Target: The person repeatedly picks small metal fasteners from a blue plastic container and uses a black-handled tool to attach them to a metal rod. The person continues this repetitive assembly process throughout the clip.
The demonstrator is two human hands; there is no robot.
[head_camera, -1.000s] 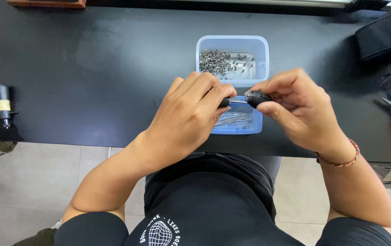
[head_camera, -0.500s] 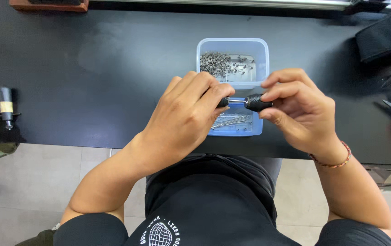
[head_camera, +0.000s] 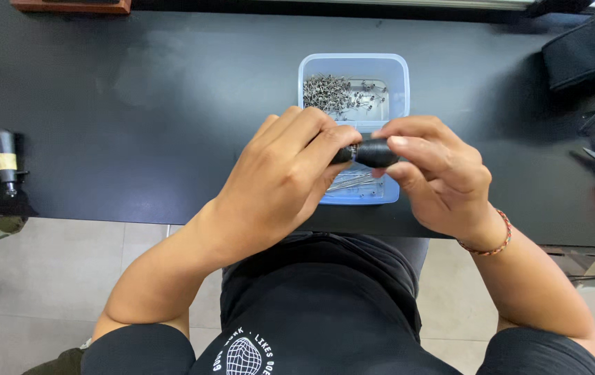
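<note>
Fingers of both hands pinch a short, dark, glossy cylinder [head_camera: 372, 152] with a metal collar, held level.

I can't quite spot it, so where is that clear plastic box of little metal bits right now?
In the head view the clear plastic box sits on the black table, centre-right, just beyond and partly under the left hand and right hand, which hold a small black part above it.

counter [head_camera: 138, 104]: matt black, smooth, faint smudges | tub [head_camera: 398, 69]: translucent bluish plastic, glossy | pins [head_camera: 332, 92]: bright metal, shiny | black cylinder [head_camera: 374, 153]: matt, looks like plastic or rubber, metal band at its middle | bracelet [head_camera: 495, 243]: woven cord | floor [head_camera: 47, 271]: smooth grey tile
</note>
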